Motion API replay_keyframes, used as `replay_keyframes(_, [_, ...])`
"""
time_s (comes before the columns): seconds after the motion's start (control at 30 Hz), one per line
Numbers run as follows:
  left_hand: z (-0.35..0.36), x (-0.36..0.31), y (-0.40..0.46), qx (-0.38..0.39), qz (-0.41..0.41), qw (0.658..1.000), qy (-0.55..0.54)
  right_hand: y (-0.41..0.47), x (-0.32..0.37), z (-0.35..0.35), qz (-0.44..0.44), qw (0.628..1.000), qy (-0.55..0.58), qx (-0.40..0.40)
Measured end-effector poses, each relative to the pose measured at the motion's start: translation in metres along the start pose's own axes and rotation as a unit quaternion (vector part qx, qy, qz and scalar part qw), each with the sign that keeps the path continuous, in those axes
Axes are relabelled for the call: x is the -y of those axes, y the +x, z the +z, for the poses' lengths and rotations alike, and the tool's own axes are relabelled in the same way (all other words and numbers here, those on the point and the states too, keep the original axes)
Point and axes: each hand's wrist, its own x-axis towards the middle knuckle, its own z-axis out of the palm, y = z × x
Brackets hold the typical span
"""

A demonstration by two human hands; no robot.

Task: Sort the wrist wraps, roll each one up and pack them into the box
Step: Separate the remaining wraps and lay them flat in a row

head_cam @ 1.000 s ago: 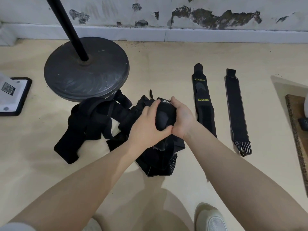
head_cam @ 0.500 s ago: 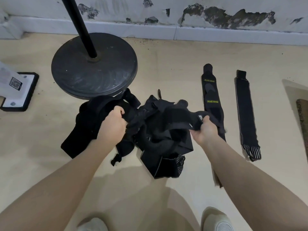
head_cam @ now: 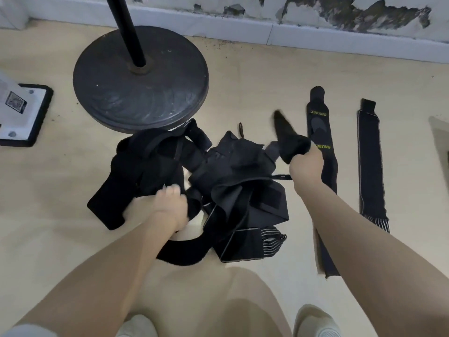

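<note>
A tangled heap of black wrist wraps (head_cam: 233, 181) lies on the floor in the middle. My right hand (head_cam: 306, 166) grips one end of a black wrap (head_cam: 289, 138) and lifts it off the heap's right side. My left hand (head_cam: 167, 203) grips a wide black strap (head_cam: 179, 249) at the heap's lower left. Two wraps lie flat and straight to the right: one with yellow lettering (head_cam: 320, 132), partly under my right arm, and a plain one with a striped end (head_cam: 370, 166). No box is clearly in view.
A round black stand base (head_cam: 141, 83) with its pole (head_cam: 128, 30) sits just behind the heap. A white device on a black mat (head_cam: 21, 113) lies at the far left. The wall skirting (head_cam: 291, 37) runs along the back. My shoes (head_cam: 315, 324) show at the bottom.
My hands have parted further: the right one has pulled a wrap end up and right, the left one has dropped lower left and drawn a strap toward me.
</note>
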Motion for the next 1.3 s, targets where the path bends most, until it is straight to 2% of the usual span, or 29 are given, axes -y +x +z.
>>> replay_keyframes(0.07, [-0.020, -0.013, 0.005, -0.092, 0.023, 0.994, -0.050, 0.005, -0.004, 0.005, 0.001, 1.000, -0.029, -0.006])
replay_keyframes(0.13, [-0.040, -0.021, 0.018, -0.217, 0.021, 0.973, -0.074, 0.012, -0.007, 0.010, 0.012, 0.999, -0.026, -0.028])
replay_keyframes(0.17, [-0.046, -0.024, 0.026, -0.263, 0.034, 0.961, -0.083, 0.015, -0.008, 0.012, 0.019, 0.999, -0.029, -0.035])
replay_keyframes(0.2, [-0.053, -0.029, 0.034, -0.278, 0.053, 0.954, -0.101, 0.019, -0.011, 0.015, 0.024, 0.998, -0.039, -0.037])
replay_keyframes(0.23, [-0.057, -0.033, 0.044, -0.259, 0.059, 0.956, -0.127, 0.022, -0.012, 0.017, 0.028, 0.998, -0.052, -0.029])
replay_keyframes(0.27, [-0.060, -0.038, 0.052, -0.208, 0.052, 0.962, -0.169, 0.024, -0.013, 0.020, 0.030, 0.998, -0.057, -0.014])
replay_keyframes(0.33, [-0.063, -0.047, 0.066, -0.075, -0.005, 0.963, -0.257, 0.026, -0.014, 0.028, 0.039, 0.998, -0.040, 0.020])
replay_keyframes(0.37, [-0.061, -0.048, 0.072, -0.037, -0.040, 0.960, -0.276, 0.026, -0.013, 0.031, 0.044, 0.998, -0.029, 0.033])
replay_keyframes(0.43, [-0.057, -0.047, 0.073, 0.001, -0.054, 0.952, -0.302, 0.022, -0.012, 0.038, 0.034, 0.998, -0.040, 0.044])
replay_keyframes(0.47, [-0.054, -0.043, 0.072, 0.008, -0.026, 0.939, -0.344, 0.020, -0.013, 0.041, 0.009, 0.996, -0.074, 0.041])
replay_keyframes(0.5, [-0.052, -0.039, 0.068, 0.016, 0.017, 0.911, -0.412, 0.017, -0.015, 0.044, -0.031, 0.990, -0.137, 0.029])
replay_keyframes(0.53, [-0.051, -0.032, 0.061, 0.027, 0.058, 0.864, -0.500, 0.014, -0.017, 0.047, -0.074, 0.972, -0.221, 0.013])
replay_keyframes(0.6, [-0.064, -0.015, 0.037, 0.035, 0.108, 0.743, -0.659, 0.007, -0.018, 0.052, -0.146, 0.921, -0.361, 0.009])
replay_keyframes(0.73, [-0.105, 0.020, -0.006, -0.007, 0.150, 0.500, -0.853, -0.010, -0.012, 0.053, -0.219, 0.817, -0.519, 0.123])
replay_keyframes(0.77, [-0.113, 0.029, -0.013, -0.017, 0.159, 0.470, -0.868, -0.013, -0.010, 0.053, -0.222, 0.800, -0.538, 0.147])
replay_keyframes(0.8, [-0.122, 0.037, -0.019, -0.020, 0.168, 0.465, -0.869, -0.017, -0.007, 0.053, -0.208, 0.813, -0.518, 0.164])
replay_keyframes(0.83, [-0.127, 0.041, -0.025, -0.023, 0.182, 0.477, -0.860, -0.022, -0.004, 0.053, -0.168, 0.867, -0.436, 0.173])
replay_keyframes(0.87, [-0.129, 0.043, -0.031, -0.028, 0.198, 0.497, -0.844, -0.028, 0.003, 0.052, -0.097, 0.936, -0.284, 0.184])
replay_keyframes(0.9, [-0.130, 0.043, -0.037, -0.027, 0.211, 0.519, -0.828, -0.036, 0.012, 0.051, -0.004, 0.975, -0.091, 0.205])
replay_keyframes(0.93, [-0.129, 0.040, -0.044, -0.020, 0.223, 0.541, -0.811, -0.043, 0.022, 0.049, 0.089, 0.963, 0.084, 0.240])
replay_keyframes(0.97, [-0.127, 0.035, -0.050, -0.007, 0.234, 0.563, -0.793, -0.050, 0.031, 0.045, 0.165, 0.918, 0.211, 0.292])
replay_keyframes(1.03, [-0.123, 0.025, -0.062, 0.027, 0.244, 0.607, -0.756, -0.063, 0.042, 0.034, 0.239, 0.832, 0.344, 0.364])
replay_keyframes(1.07, [-0.121, 0.022, -0.068, 0.047, 0.243, 0.621, -0.744, -0.067, 0.045, 0.028, 0.245, 0.807, 0.372, 0.389])
replay_keyframes(1.1, [-0.118, 0.020, -0.073, 0.070, 0.240, 0.635, -0.731, -0.071, 0.047, 0.022, 0.243, 0.795, 0.388, 0.397])
replay_keyframes(1.13, [-0.116, 0.019, -0.076, 0.084, 0.248, 0.665, -0.699, -0.073, 0.048, 0.015, 0.233, 0.795, 0.396, 0.396])
replay_keyframes(1.2, [-0.113, 0.021, -0.082, 0.125, 0.280, 0.744, -0.594, -0.077, 0.046, 0.002, 0.205, 0.815, 0.385, 0.382])
replay_keyframes(1.23, [-0.113, 0.021, -0.084, 0.165, 0.297, 0.758, -0.556, -0.080, 0.044, -0.004, 0.196, 0.827, 0.365, 0.380])
replay_keyframes(1.3, [-0.117, 0.019, -0.085, 0.229, 0.302, 0.737, -0.559, -0.082, 0.037, -0.012, 0.182, 0.839, 0.327, 0.394])
